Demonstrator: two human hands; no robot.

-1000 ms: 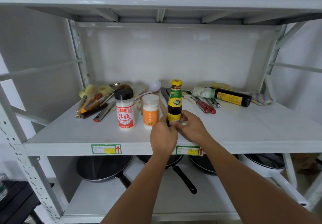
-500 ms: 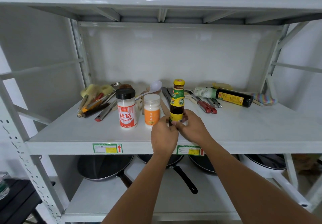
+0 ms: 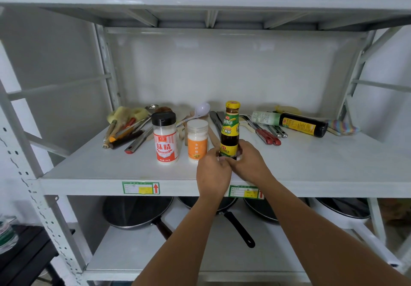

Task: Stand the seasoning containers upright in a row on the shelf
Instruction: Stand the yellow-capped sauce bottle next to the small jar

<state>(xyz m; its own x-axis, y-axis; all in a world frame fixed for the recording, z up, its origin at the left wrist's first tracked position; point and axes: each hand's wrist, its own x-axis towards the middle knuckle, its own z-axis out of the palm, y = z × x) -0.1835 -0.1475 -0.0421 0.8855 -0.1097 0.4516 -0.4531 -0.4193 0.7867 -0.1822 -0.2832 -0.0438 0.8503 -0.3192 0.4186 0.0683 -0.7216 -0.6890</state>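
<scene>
Three containers stand upright in a row on the white shelf: a black-capped jar with a red label, a small white-capped orange jar, and a dark sauce bottle with a yellow cap. My left hand and my right hand both wrap the base of the sauce bottle, which hides its bottom. A dark soy sauce bottle lies on its side at the back right.
Utensils lie along the back: a pile of brushes and tools at left, a white spoon, tongs and red-handled tools. A striped cloth sits far right. Black pans fill the lower shelf.
Both hands have stayed around the sauce bottle's base. The view has shifted slightly; the bottle stands in the same spot.
</scene>
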